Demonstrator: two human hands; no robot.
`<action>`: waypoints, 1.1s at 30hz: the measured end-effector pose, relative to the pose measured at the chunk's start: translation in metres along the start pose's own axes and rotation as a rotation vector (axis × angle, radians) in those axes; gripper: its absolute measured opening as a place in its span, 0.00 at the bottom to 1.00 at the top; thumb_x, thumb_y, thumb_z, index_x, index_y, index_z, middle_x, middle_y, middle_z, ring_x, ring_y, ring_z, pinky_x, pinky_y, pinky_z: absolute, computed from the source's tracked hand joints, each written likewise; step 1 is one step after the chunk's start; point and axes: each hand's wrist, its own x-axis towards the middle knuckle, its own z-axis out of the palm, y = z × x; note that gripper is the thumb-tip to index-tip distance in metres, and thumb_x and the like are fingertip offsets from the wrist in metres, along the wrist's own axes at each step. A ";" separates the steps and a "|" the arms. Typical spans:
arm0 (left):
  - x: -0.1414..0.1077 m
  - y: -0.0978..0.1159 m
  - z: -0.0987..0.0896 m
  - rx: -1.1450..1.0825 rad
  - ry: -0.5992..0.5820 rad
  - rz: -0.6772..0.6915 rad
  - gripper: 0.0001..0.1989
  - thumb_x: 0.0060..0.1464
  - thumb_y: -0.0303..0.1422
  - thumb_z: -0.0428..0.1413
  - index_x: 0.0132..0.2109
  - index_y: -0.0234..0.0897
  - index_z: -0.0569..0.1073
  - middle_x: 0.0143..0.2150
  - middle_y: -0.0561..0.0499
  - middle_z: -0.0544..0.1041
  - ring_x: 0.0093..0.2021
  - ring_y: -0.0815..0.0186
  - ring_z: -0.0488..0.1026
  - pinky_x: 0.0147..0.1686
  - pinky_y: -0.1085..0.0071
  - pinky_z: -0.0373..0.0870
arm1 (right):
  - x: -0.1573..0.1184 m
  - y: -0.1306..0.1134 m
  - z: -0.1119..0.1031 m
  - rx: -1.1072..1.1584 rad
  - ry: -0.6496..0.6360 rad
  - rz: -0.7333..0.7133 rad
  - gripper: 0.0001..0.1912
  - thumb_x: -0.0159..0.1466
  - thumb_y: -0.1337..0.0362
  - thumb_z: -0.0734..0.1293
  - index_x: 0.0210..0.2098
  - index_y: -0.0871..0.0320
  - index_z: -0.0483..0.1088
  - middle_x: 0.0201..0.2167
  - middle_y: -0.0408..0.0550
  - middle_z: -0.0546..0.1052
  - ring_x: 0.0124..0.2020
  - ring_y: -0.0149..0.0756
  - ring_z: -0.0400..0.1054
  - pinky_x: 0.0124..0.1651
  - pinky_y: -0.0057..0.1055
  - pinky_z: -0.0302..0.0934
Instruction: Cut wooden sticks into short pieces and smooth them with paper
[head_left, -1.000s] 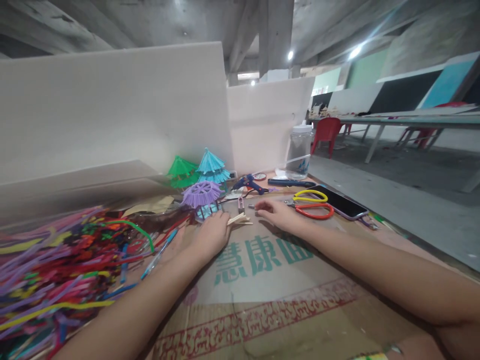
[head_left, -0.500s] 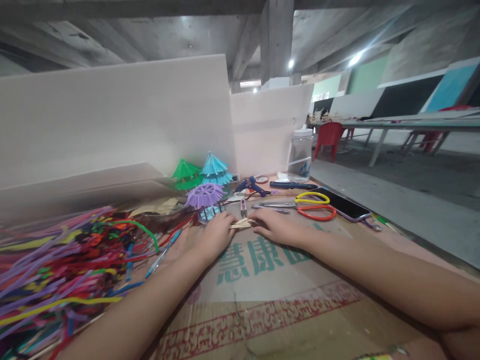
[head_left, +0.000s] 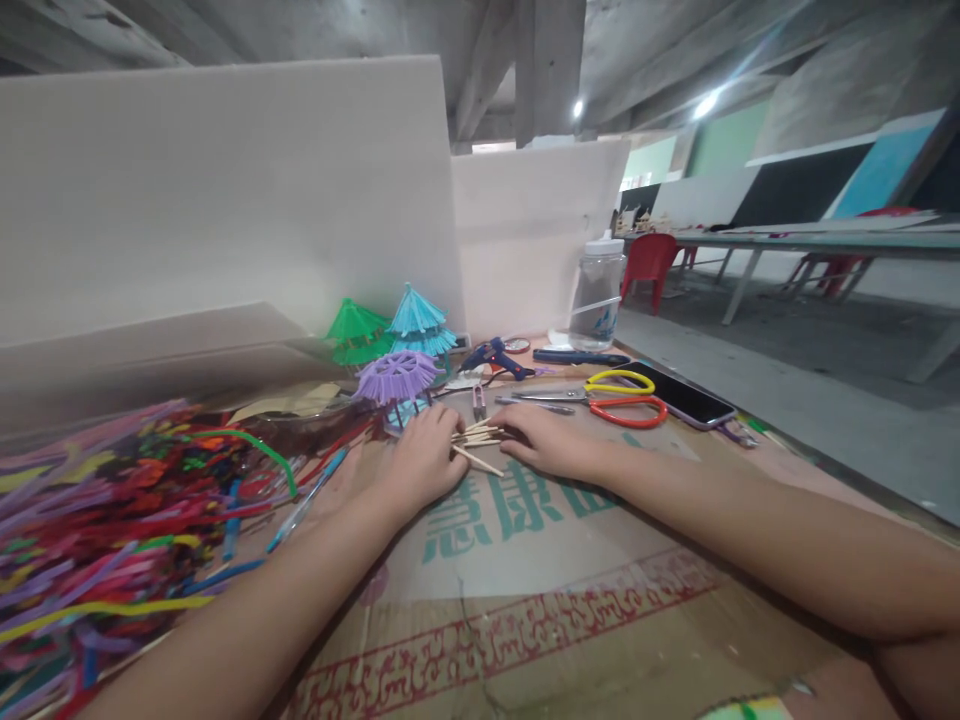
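Note:
Several thin pale wooden sticks (head_left: 480, 437) lie between my hands, low over the printed cardboard (head_left: 525, 620). My left hand (head_left: 429, 455) is closed on the left ends of the sticks, and one stick slants out from its thumb toward the lower right. My right hand (head_left: 540, 437) has its fingers curled round the right ends. Just behind my left hand stands a small purple pavilion model (head_left: 397, 378). Beyond it are a green pleated roof (head_left: 354, 332) and a light blue tiered one (head_left: 417, 318). Small thread snips (head_left: 479, 402) lie behind the sticks.
Scissors (head_left: 622, 396) with yellow and red handles, a phone (head_left: 682, 397), a glue gun (head_left: 496, 358) and a clear bottle (head_left: 598, 295) lie or stand toward the back right. A heap of coloured pipe cleaners (head_left: 112, 540) covers the left. White boards (head_left: 225, 190) rise behind.
The sticks have fanned apart, with one now slanting out from my left hand toward the lower right. The camera view has tilted down slightly.

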 end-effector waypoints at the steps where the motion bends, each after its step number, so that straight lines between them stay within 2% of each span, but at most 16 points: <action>1: 0.000 0.000 0.000 0.005 0.002 0.032 0.10 0.54 0.27 0.55 0.44 0.38 0.71 0.47 0.44 0.73 0.51 0.51 0.70 0.50 0.57 0.67 | 0.000 -0.001 0.001 -0.003 -0.002 -0.001 0.14 0.67 0.68 0.68 0.52 0.61 0.72 0.48 0.57 0.79 0.49 0.46 0.71 0.53 0.43 0.65; 5: -0.001 0.001 0.001 0.022 0.010 0.139 0.06 0.59 0.26 0.54 0.41 0.39 0.74 0.44 0.46 0.75 0.48 0.56 0.71 0.50 0.60 0.66 | -0.001 -0.008 -0.001 -0.022 -0.006 -0.012 0.13 0.68 0.69 0.66 0.52 0.61 0.72 0.48 0.57 0.78 0.50 0.46 0.71 0.55 0.43 0.64; 7: -0.001 0.001 0.003 0.033 0.016 0.169 0.06 0.61 0.26 0.54 0.40 0.39 0.75 0.42 0.47 0.76 0.46 0.57 0.71 0.49 0.61 0.66 | 0.000 -0.012 -0.012 -0.057 -0.046 -0.019 0.14 0.68 0.68 0.67 0.53 0.60 0.72 0.50 0.57 0.78 0.51 0.45 0.71 0.55 0.41 0.64; 9: -0.001 0.001 0.003 0.045 0.015 0.198 0.06 0.63 0.29 0.55 0.40 0.40 0.77 0.40 0.47 0.77 0.45 0.57 0.72 0.48 0.61 0.66 | 0.002 -0.012 -0.033 -0.136 -0.142 -0.004 0.14 0.67 0.66 0.68 0.52 0.58 0.74 0.49 0.55 0.79 0.50 0.45 0.72 0.52 0.39 0.65; 10: -0.001 0.001 0.003 0.050 0.012 0.214 0.06 0.64 0.30 0.56 0.40 0.40 0.78 0.39 0.47 0.78 0.44 0.57 0.72 0.47 0.61 0.66 | 0.003 -0.010 -0.046 -0.203 -0.208 0.041 0.11 0.66 0.64 0.68 0.48 0.56 0.76 0.47 0.53 0.80 0.47 0.45 0.73 0.48 0.37 0.65; 12: -0.002 0.001 0.002 0.059 0.009 0.240 0.07 0.65 0.33 0.56 0.40 0.40 0.78 0.39 0.47 0.78 0.44 0.57 0.72 0.47 0.60 0.65 | 0.004 0.000 -0.073 -0.259 -0.224 0.133 0.09 0.68 0.62 0.66 0.43 0.54 0.79 0.42 0.51 0.82 0.40 0.43 0.75 0.42 0.35 0.64; 13: -0.002 0.001 0.002 0.063 0.011 0.247 0.07 0.66 0.33 0.56 0.40 0.40 0.78 0.39 0.47 0.79 0.44 0.57 0.72 0.47 0.60 0.65 | 0.005 0.008 -0.086 -0.330 -0.238 0.252 0.11 0.70 0.58 0.65 0.42 0.51 0.79 0.41 0.49 0.82 0.39 0.41 0.75 0.41 0.34 0.64; 16: -0.003 0.002 0.002 0.071 0.030 0.238 0.10 0.67 0.31 0.53 0.39 0.39 0.78 0.39 0.46 0.78 0.44 0.56 0.71 0.46 0.60 0.65 | 0.007 0.042 -0.108 -0.457 -0.192 0.438 0.16 0.73 0.58 0.61 0.46 0.57 0.78 0.44 0.57 0.82 0.43 0.48 0.75 0.43 0.37 0.64; 20: -0.004 0.004 0.002 0.075 0.057 0.201 0.13 0.69 0.28 0.48 0.38 0.37 0.76 0.37 0.45 0.78 0.42 0.56 0.71 0.44 0.61 0.65 | 0.019 0.092 -0.106 -0.592 -0.229 0.605 0.17 0.70 0.60 0.67 0.52 0.66 0.74 0.52 0.66 0.77 0.52 0.51 0.73 0.52 0.43 0.67; 22: -0.004 0.006 0.002 0.074 0.059 0.191 0.13 0.69 0.28 0.48 0.37 0.38 0.75 0.35 0.45 0.77 0.40 0.56 0.71 0.42 0.62 0.65 | 0.030 0.111 -0.101 -0.644 -0.264 0.671 0.19 0.70 0.57 0.68 0.56 0.62 0.71 0.56 0.57 0.74 0.53 0.44 0.72 0.55 0.45 0.69; 24: -0.005 0.008 0.001 0.067 0.055 0.194 0.13 0.69 0.30 0.48 0.36 0.38 0.74 0.33 0.46 0.76 0.38 0.56 0.71 0.40 0.63 0.64 | 0.042 0.125 -0.097 -0.676 -0.290 0.729 0.20 0.70 0.57 0.69 0.57 0.61 0.70 0.56 0.56 0.73 0.52 0.43 0.72 0.54 0.45 0.71; 28: -0.005 0.013 0.000 0.025 0.029 0.217 0.12 0.69 0.33 0.49 0.38 0.39 0.75 0.32 0.47 0.75 0.36 0.57 0.71 0.38 0.64 0.64 | 0.058 0.138 -0.092 -0.686 -0.326 0.768 0.20 0.70 0.57 0.68 0.58 0.60 0.69 0.56 0.54 0.74 0.52 0.43 0.73 0.52 0.45 0.71; 30: -0.004 0.014 -0.001 -0.005 0.019 0.204 0.12 0.69 0.34 0.48 0.40 0.38 0.75 0.33 0.47 0.75 0.37 0.57 0.71 0.38 0.64 0.64 | 0.060 0.138 -0.092 -0.693 -0.323 0.726 0.20 0.71 0.57 0.68 0.58 0.60 0.69 0.56 0.54 0.74 0.52 0.43 0.73 0.52 0.46 0.71; 33: -0.004 0.014 -0.003 -0.067 0.003 0.167 0.13 0.69 0.33 0.46 0.41 0.37 0.75 0.35 0.44 0.76 0.38 0.56 0.71 0.40 0.63 0.65 | 0.055 0.130 -0.096 -0.725 -0.299 0.604 0.24 0.65 0.58 0.73 0.57 0.64 0.70 0.57 0.61 0.72 0.52 0.46 0.73 0.54 0.41 0.69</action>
